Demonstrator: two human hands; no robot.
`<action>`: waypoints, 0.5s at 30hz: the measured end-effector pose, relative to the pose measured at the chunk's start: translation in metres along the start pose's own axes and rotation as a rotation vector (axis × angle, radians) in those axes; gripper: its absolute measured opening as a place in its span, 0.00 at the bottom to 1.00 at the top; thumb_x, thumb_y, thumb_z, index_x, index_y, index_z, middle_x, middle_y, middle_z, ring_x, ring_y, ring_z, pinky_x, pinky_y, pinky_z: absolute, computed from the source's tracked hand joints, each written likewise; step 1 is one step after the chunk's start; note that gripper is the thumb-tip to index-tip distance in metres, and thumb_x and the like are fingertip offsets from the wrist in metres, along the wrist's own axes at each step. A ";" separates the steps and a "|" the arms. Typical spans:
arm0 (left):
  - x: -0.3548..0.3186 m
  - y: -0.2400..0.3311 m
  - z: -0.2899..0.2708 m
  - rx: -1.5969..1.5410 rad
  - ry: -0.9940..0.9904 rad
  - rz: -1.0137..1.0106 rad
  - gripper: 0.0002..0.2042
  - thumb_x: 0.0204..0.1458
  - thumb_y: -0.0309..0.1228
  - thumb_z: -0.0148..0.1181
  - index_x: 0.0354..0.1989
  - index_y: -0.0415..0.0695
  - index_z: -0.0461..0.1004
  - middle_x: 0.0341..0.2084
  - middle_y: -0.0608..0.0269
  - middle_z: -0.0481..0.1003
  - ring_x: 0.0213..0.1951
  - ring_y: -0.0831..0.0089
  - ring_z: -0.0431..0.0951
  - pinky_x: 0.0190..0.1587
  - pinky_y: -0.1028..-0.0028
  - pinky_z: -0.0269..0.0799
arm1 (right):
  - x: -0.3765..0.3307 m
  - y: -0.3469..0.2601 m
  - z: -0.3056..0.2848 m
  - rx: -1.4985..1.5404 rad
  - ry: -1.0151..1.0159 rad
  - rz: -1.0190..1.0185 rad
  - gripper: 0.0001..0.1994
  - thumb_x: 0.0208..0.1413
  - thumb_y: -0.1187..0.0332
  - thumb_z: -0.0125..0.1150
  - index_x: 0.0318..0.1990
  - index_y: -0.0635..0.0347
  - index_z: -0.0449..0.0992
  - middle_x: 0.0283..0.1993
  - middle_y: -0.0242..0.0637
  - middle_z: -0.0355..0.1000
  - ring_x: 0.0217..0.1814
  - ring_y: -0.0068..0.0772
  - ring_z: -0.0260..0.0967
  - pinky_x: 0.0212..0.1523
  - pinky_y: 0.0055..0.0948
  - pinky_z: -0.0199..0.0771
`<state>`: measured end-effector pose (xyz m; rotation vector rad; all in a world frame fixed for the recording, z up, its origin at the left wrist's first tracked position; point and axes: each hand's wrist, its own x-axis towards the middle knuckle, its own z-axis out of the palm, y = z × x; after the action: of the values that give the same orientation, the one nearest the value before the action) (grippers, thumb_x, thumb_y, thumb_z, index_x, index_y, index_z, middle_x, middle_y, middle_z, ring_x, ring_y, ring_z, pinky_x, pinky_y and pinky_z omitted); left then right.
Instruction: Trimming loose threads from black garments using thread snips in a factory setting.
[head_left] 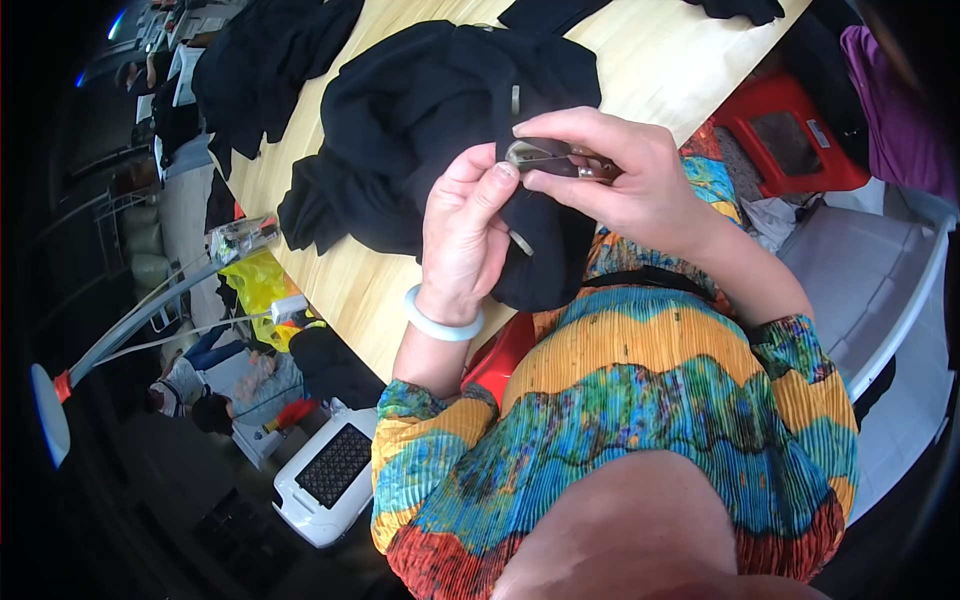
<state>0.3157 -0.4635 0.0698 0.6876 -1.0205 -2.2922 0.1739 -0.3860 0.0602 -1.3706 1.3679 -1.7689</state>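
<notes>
A black garment (420,110) lies bunched at the table's edge and hangs over it toward my lap. My left hand (465,220), with a pale bangle at the wrist, has thumb and fingers closed in a pinch on the garment. In my right hand (630,170) is a pair of small dark thread snips (560,160), held between thumb and fingers. Their tip meets my left fingertips, and whatever lies between is too small to make out. Two small pale strips (515,98) show on the garment, one above and one below my hands.
More black clothing (265,70) lies on the wooden table (660,60). A lamp arm (150,305) and a yellow bag (255,290) are at the left edge. To the right stand a red stool (790,135) and a grey plastic bin (860,270). Other people sit far left.
</notes>
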 end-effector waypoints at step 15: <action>0.012 0.010 0.006 -0.021 0.046 -0.047 0.06 0.51 0.24 0.50 0.36 0.37 0.70 0.32 0.62 0.73 0.36 0.77 0.72 0.43 0.80 0.66 | 0.001 0.009 -0.006 0.122 0.034 0.257 0.06 0.49 0.70 0.57 0.30 0.64 0.70 0.20 0.22 0.62 0.21 0.08 0.53 0.19 0.12 0.52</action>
<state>0.3059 -0.4739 0.0777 0.7596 -0.9676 -2.3130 0.1661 -0.3879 0.0526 -1.0534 1.3620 -1.6804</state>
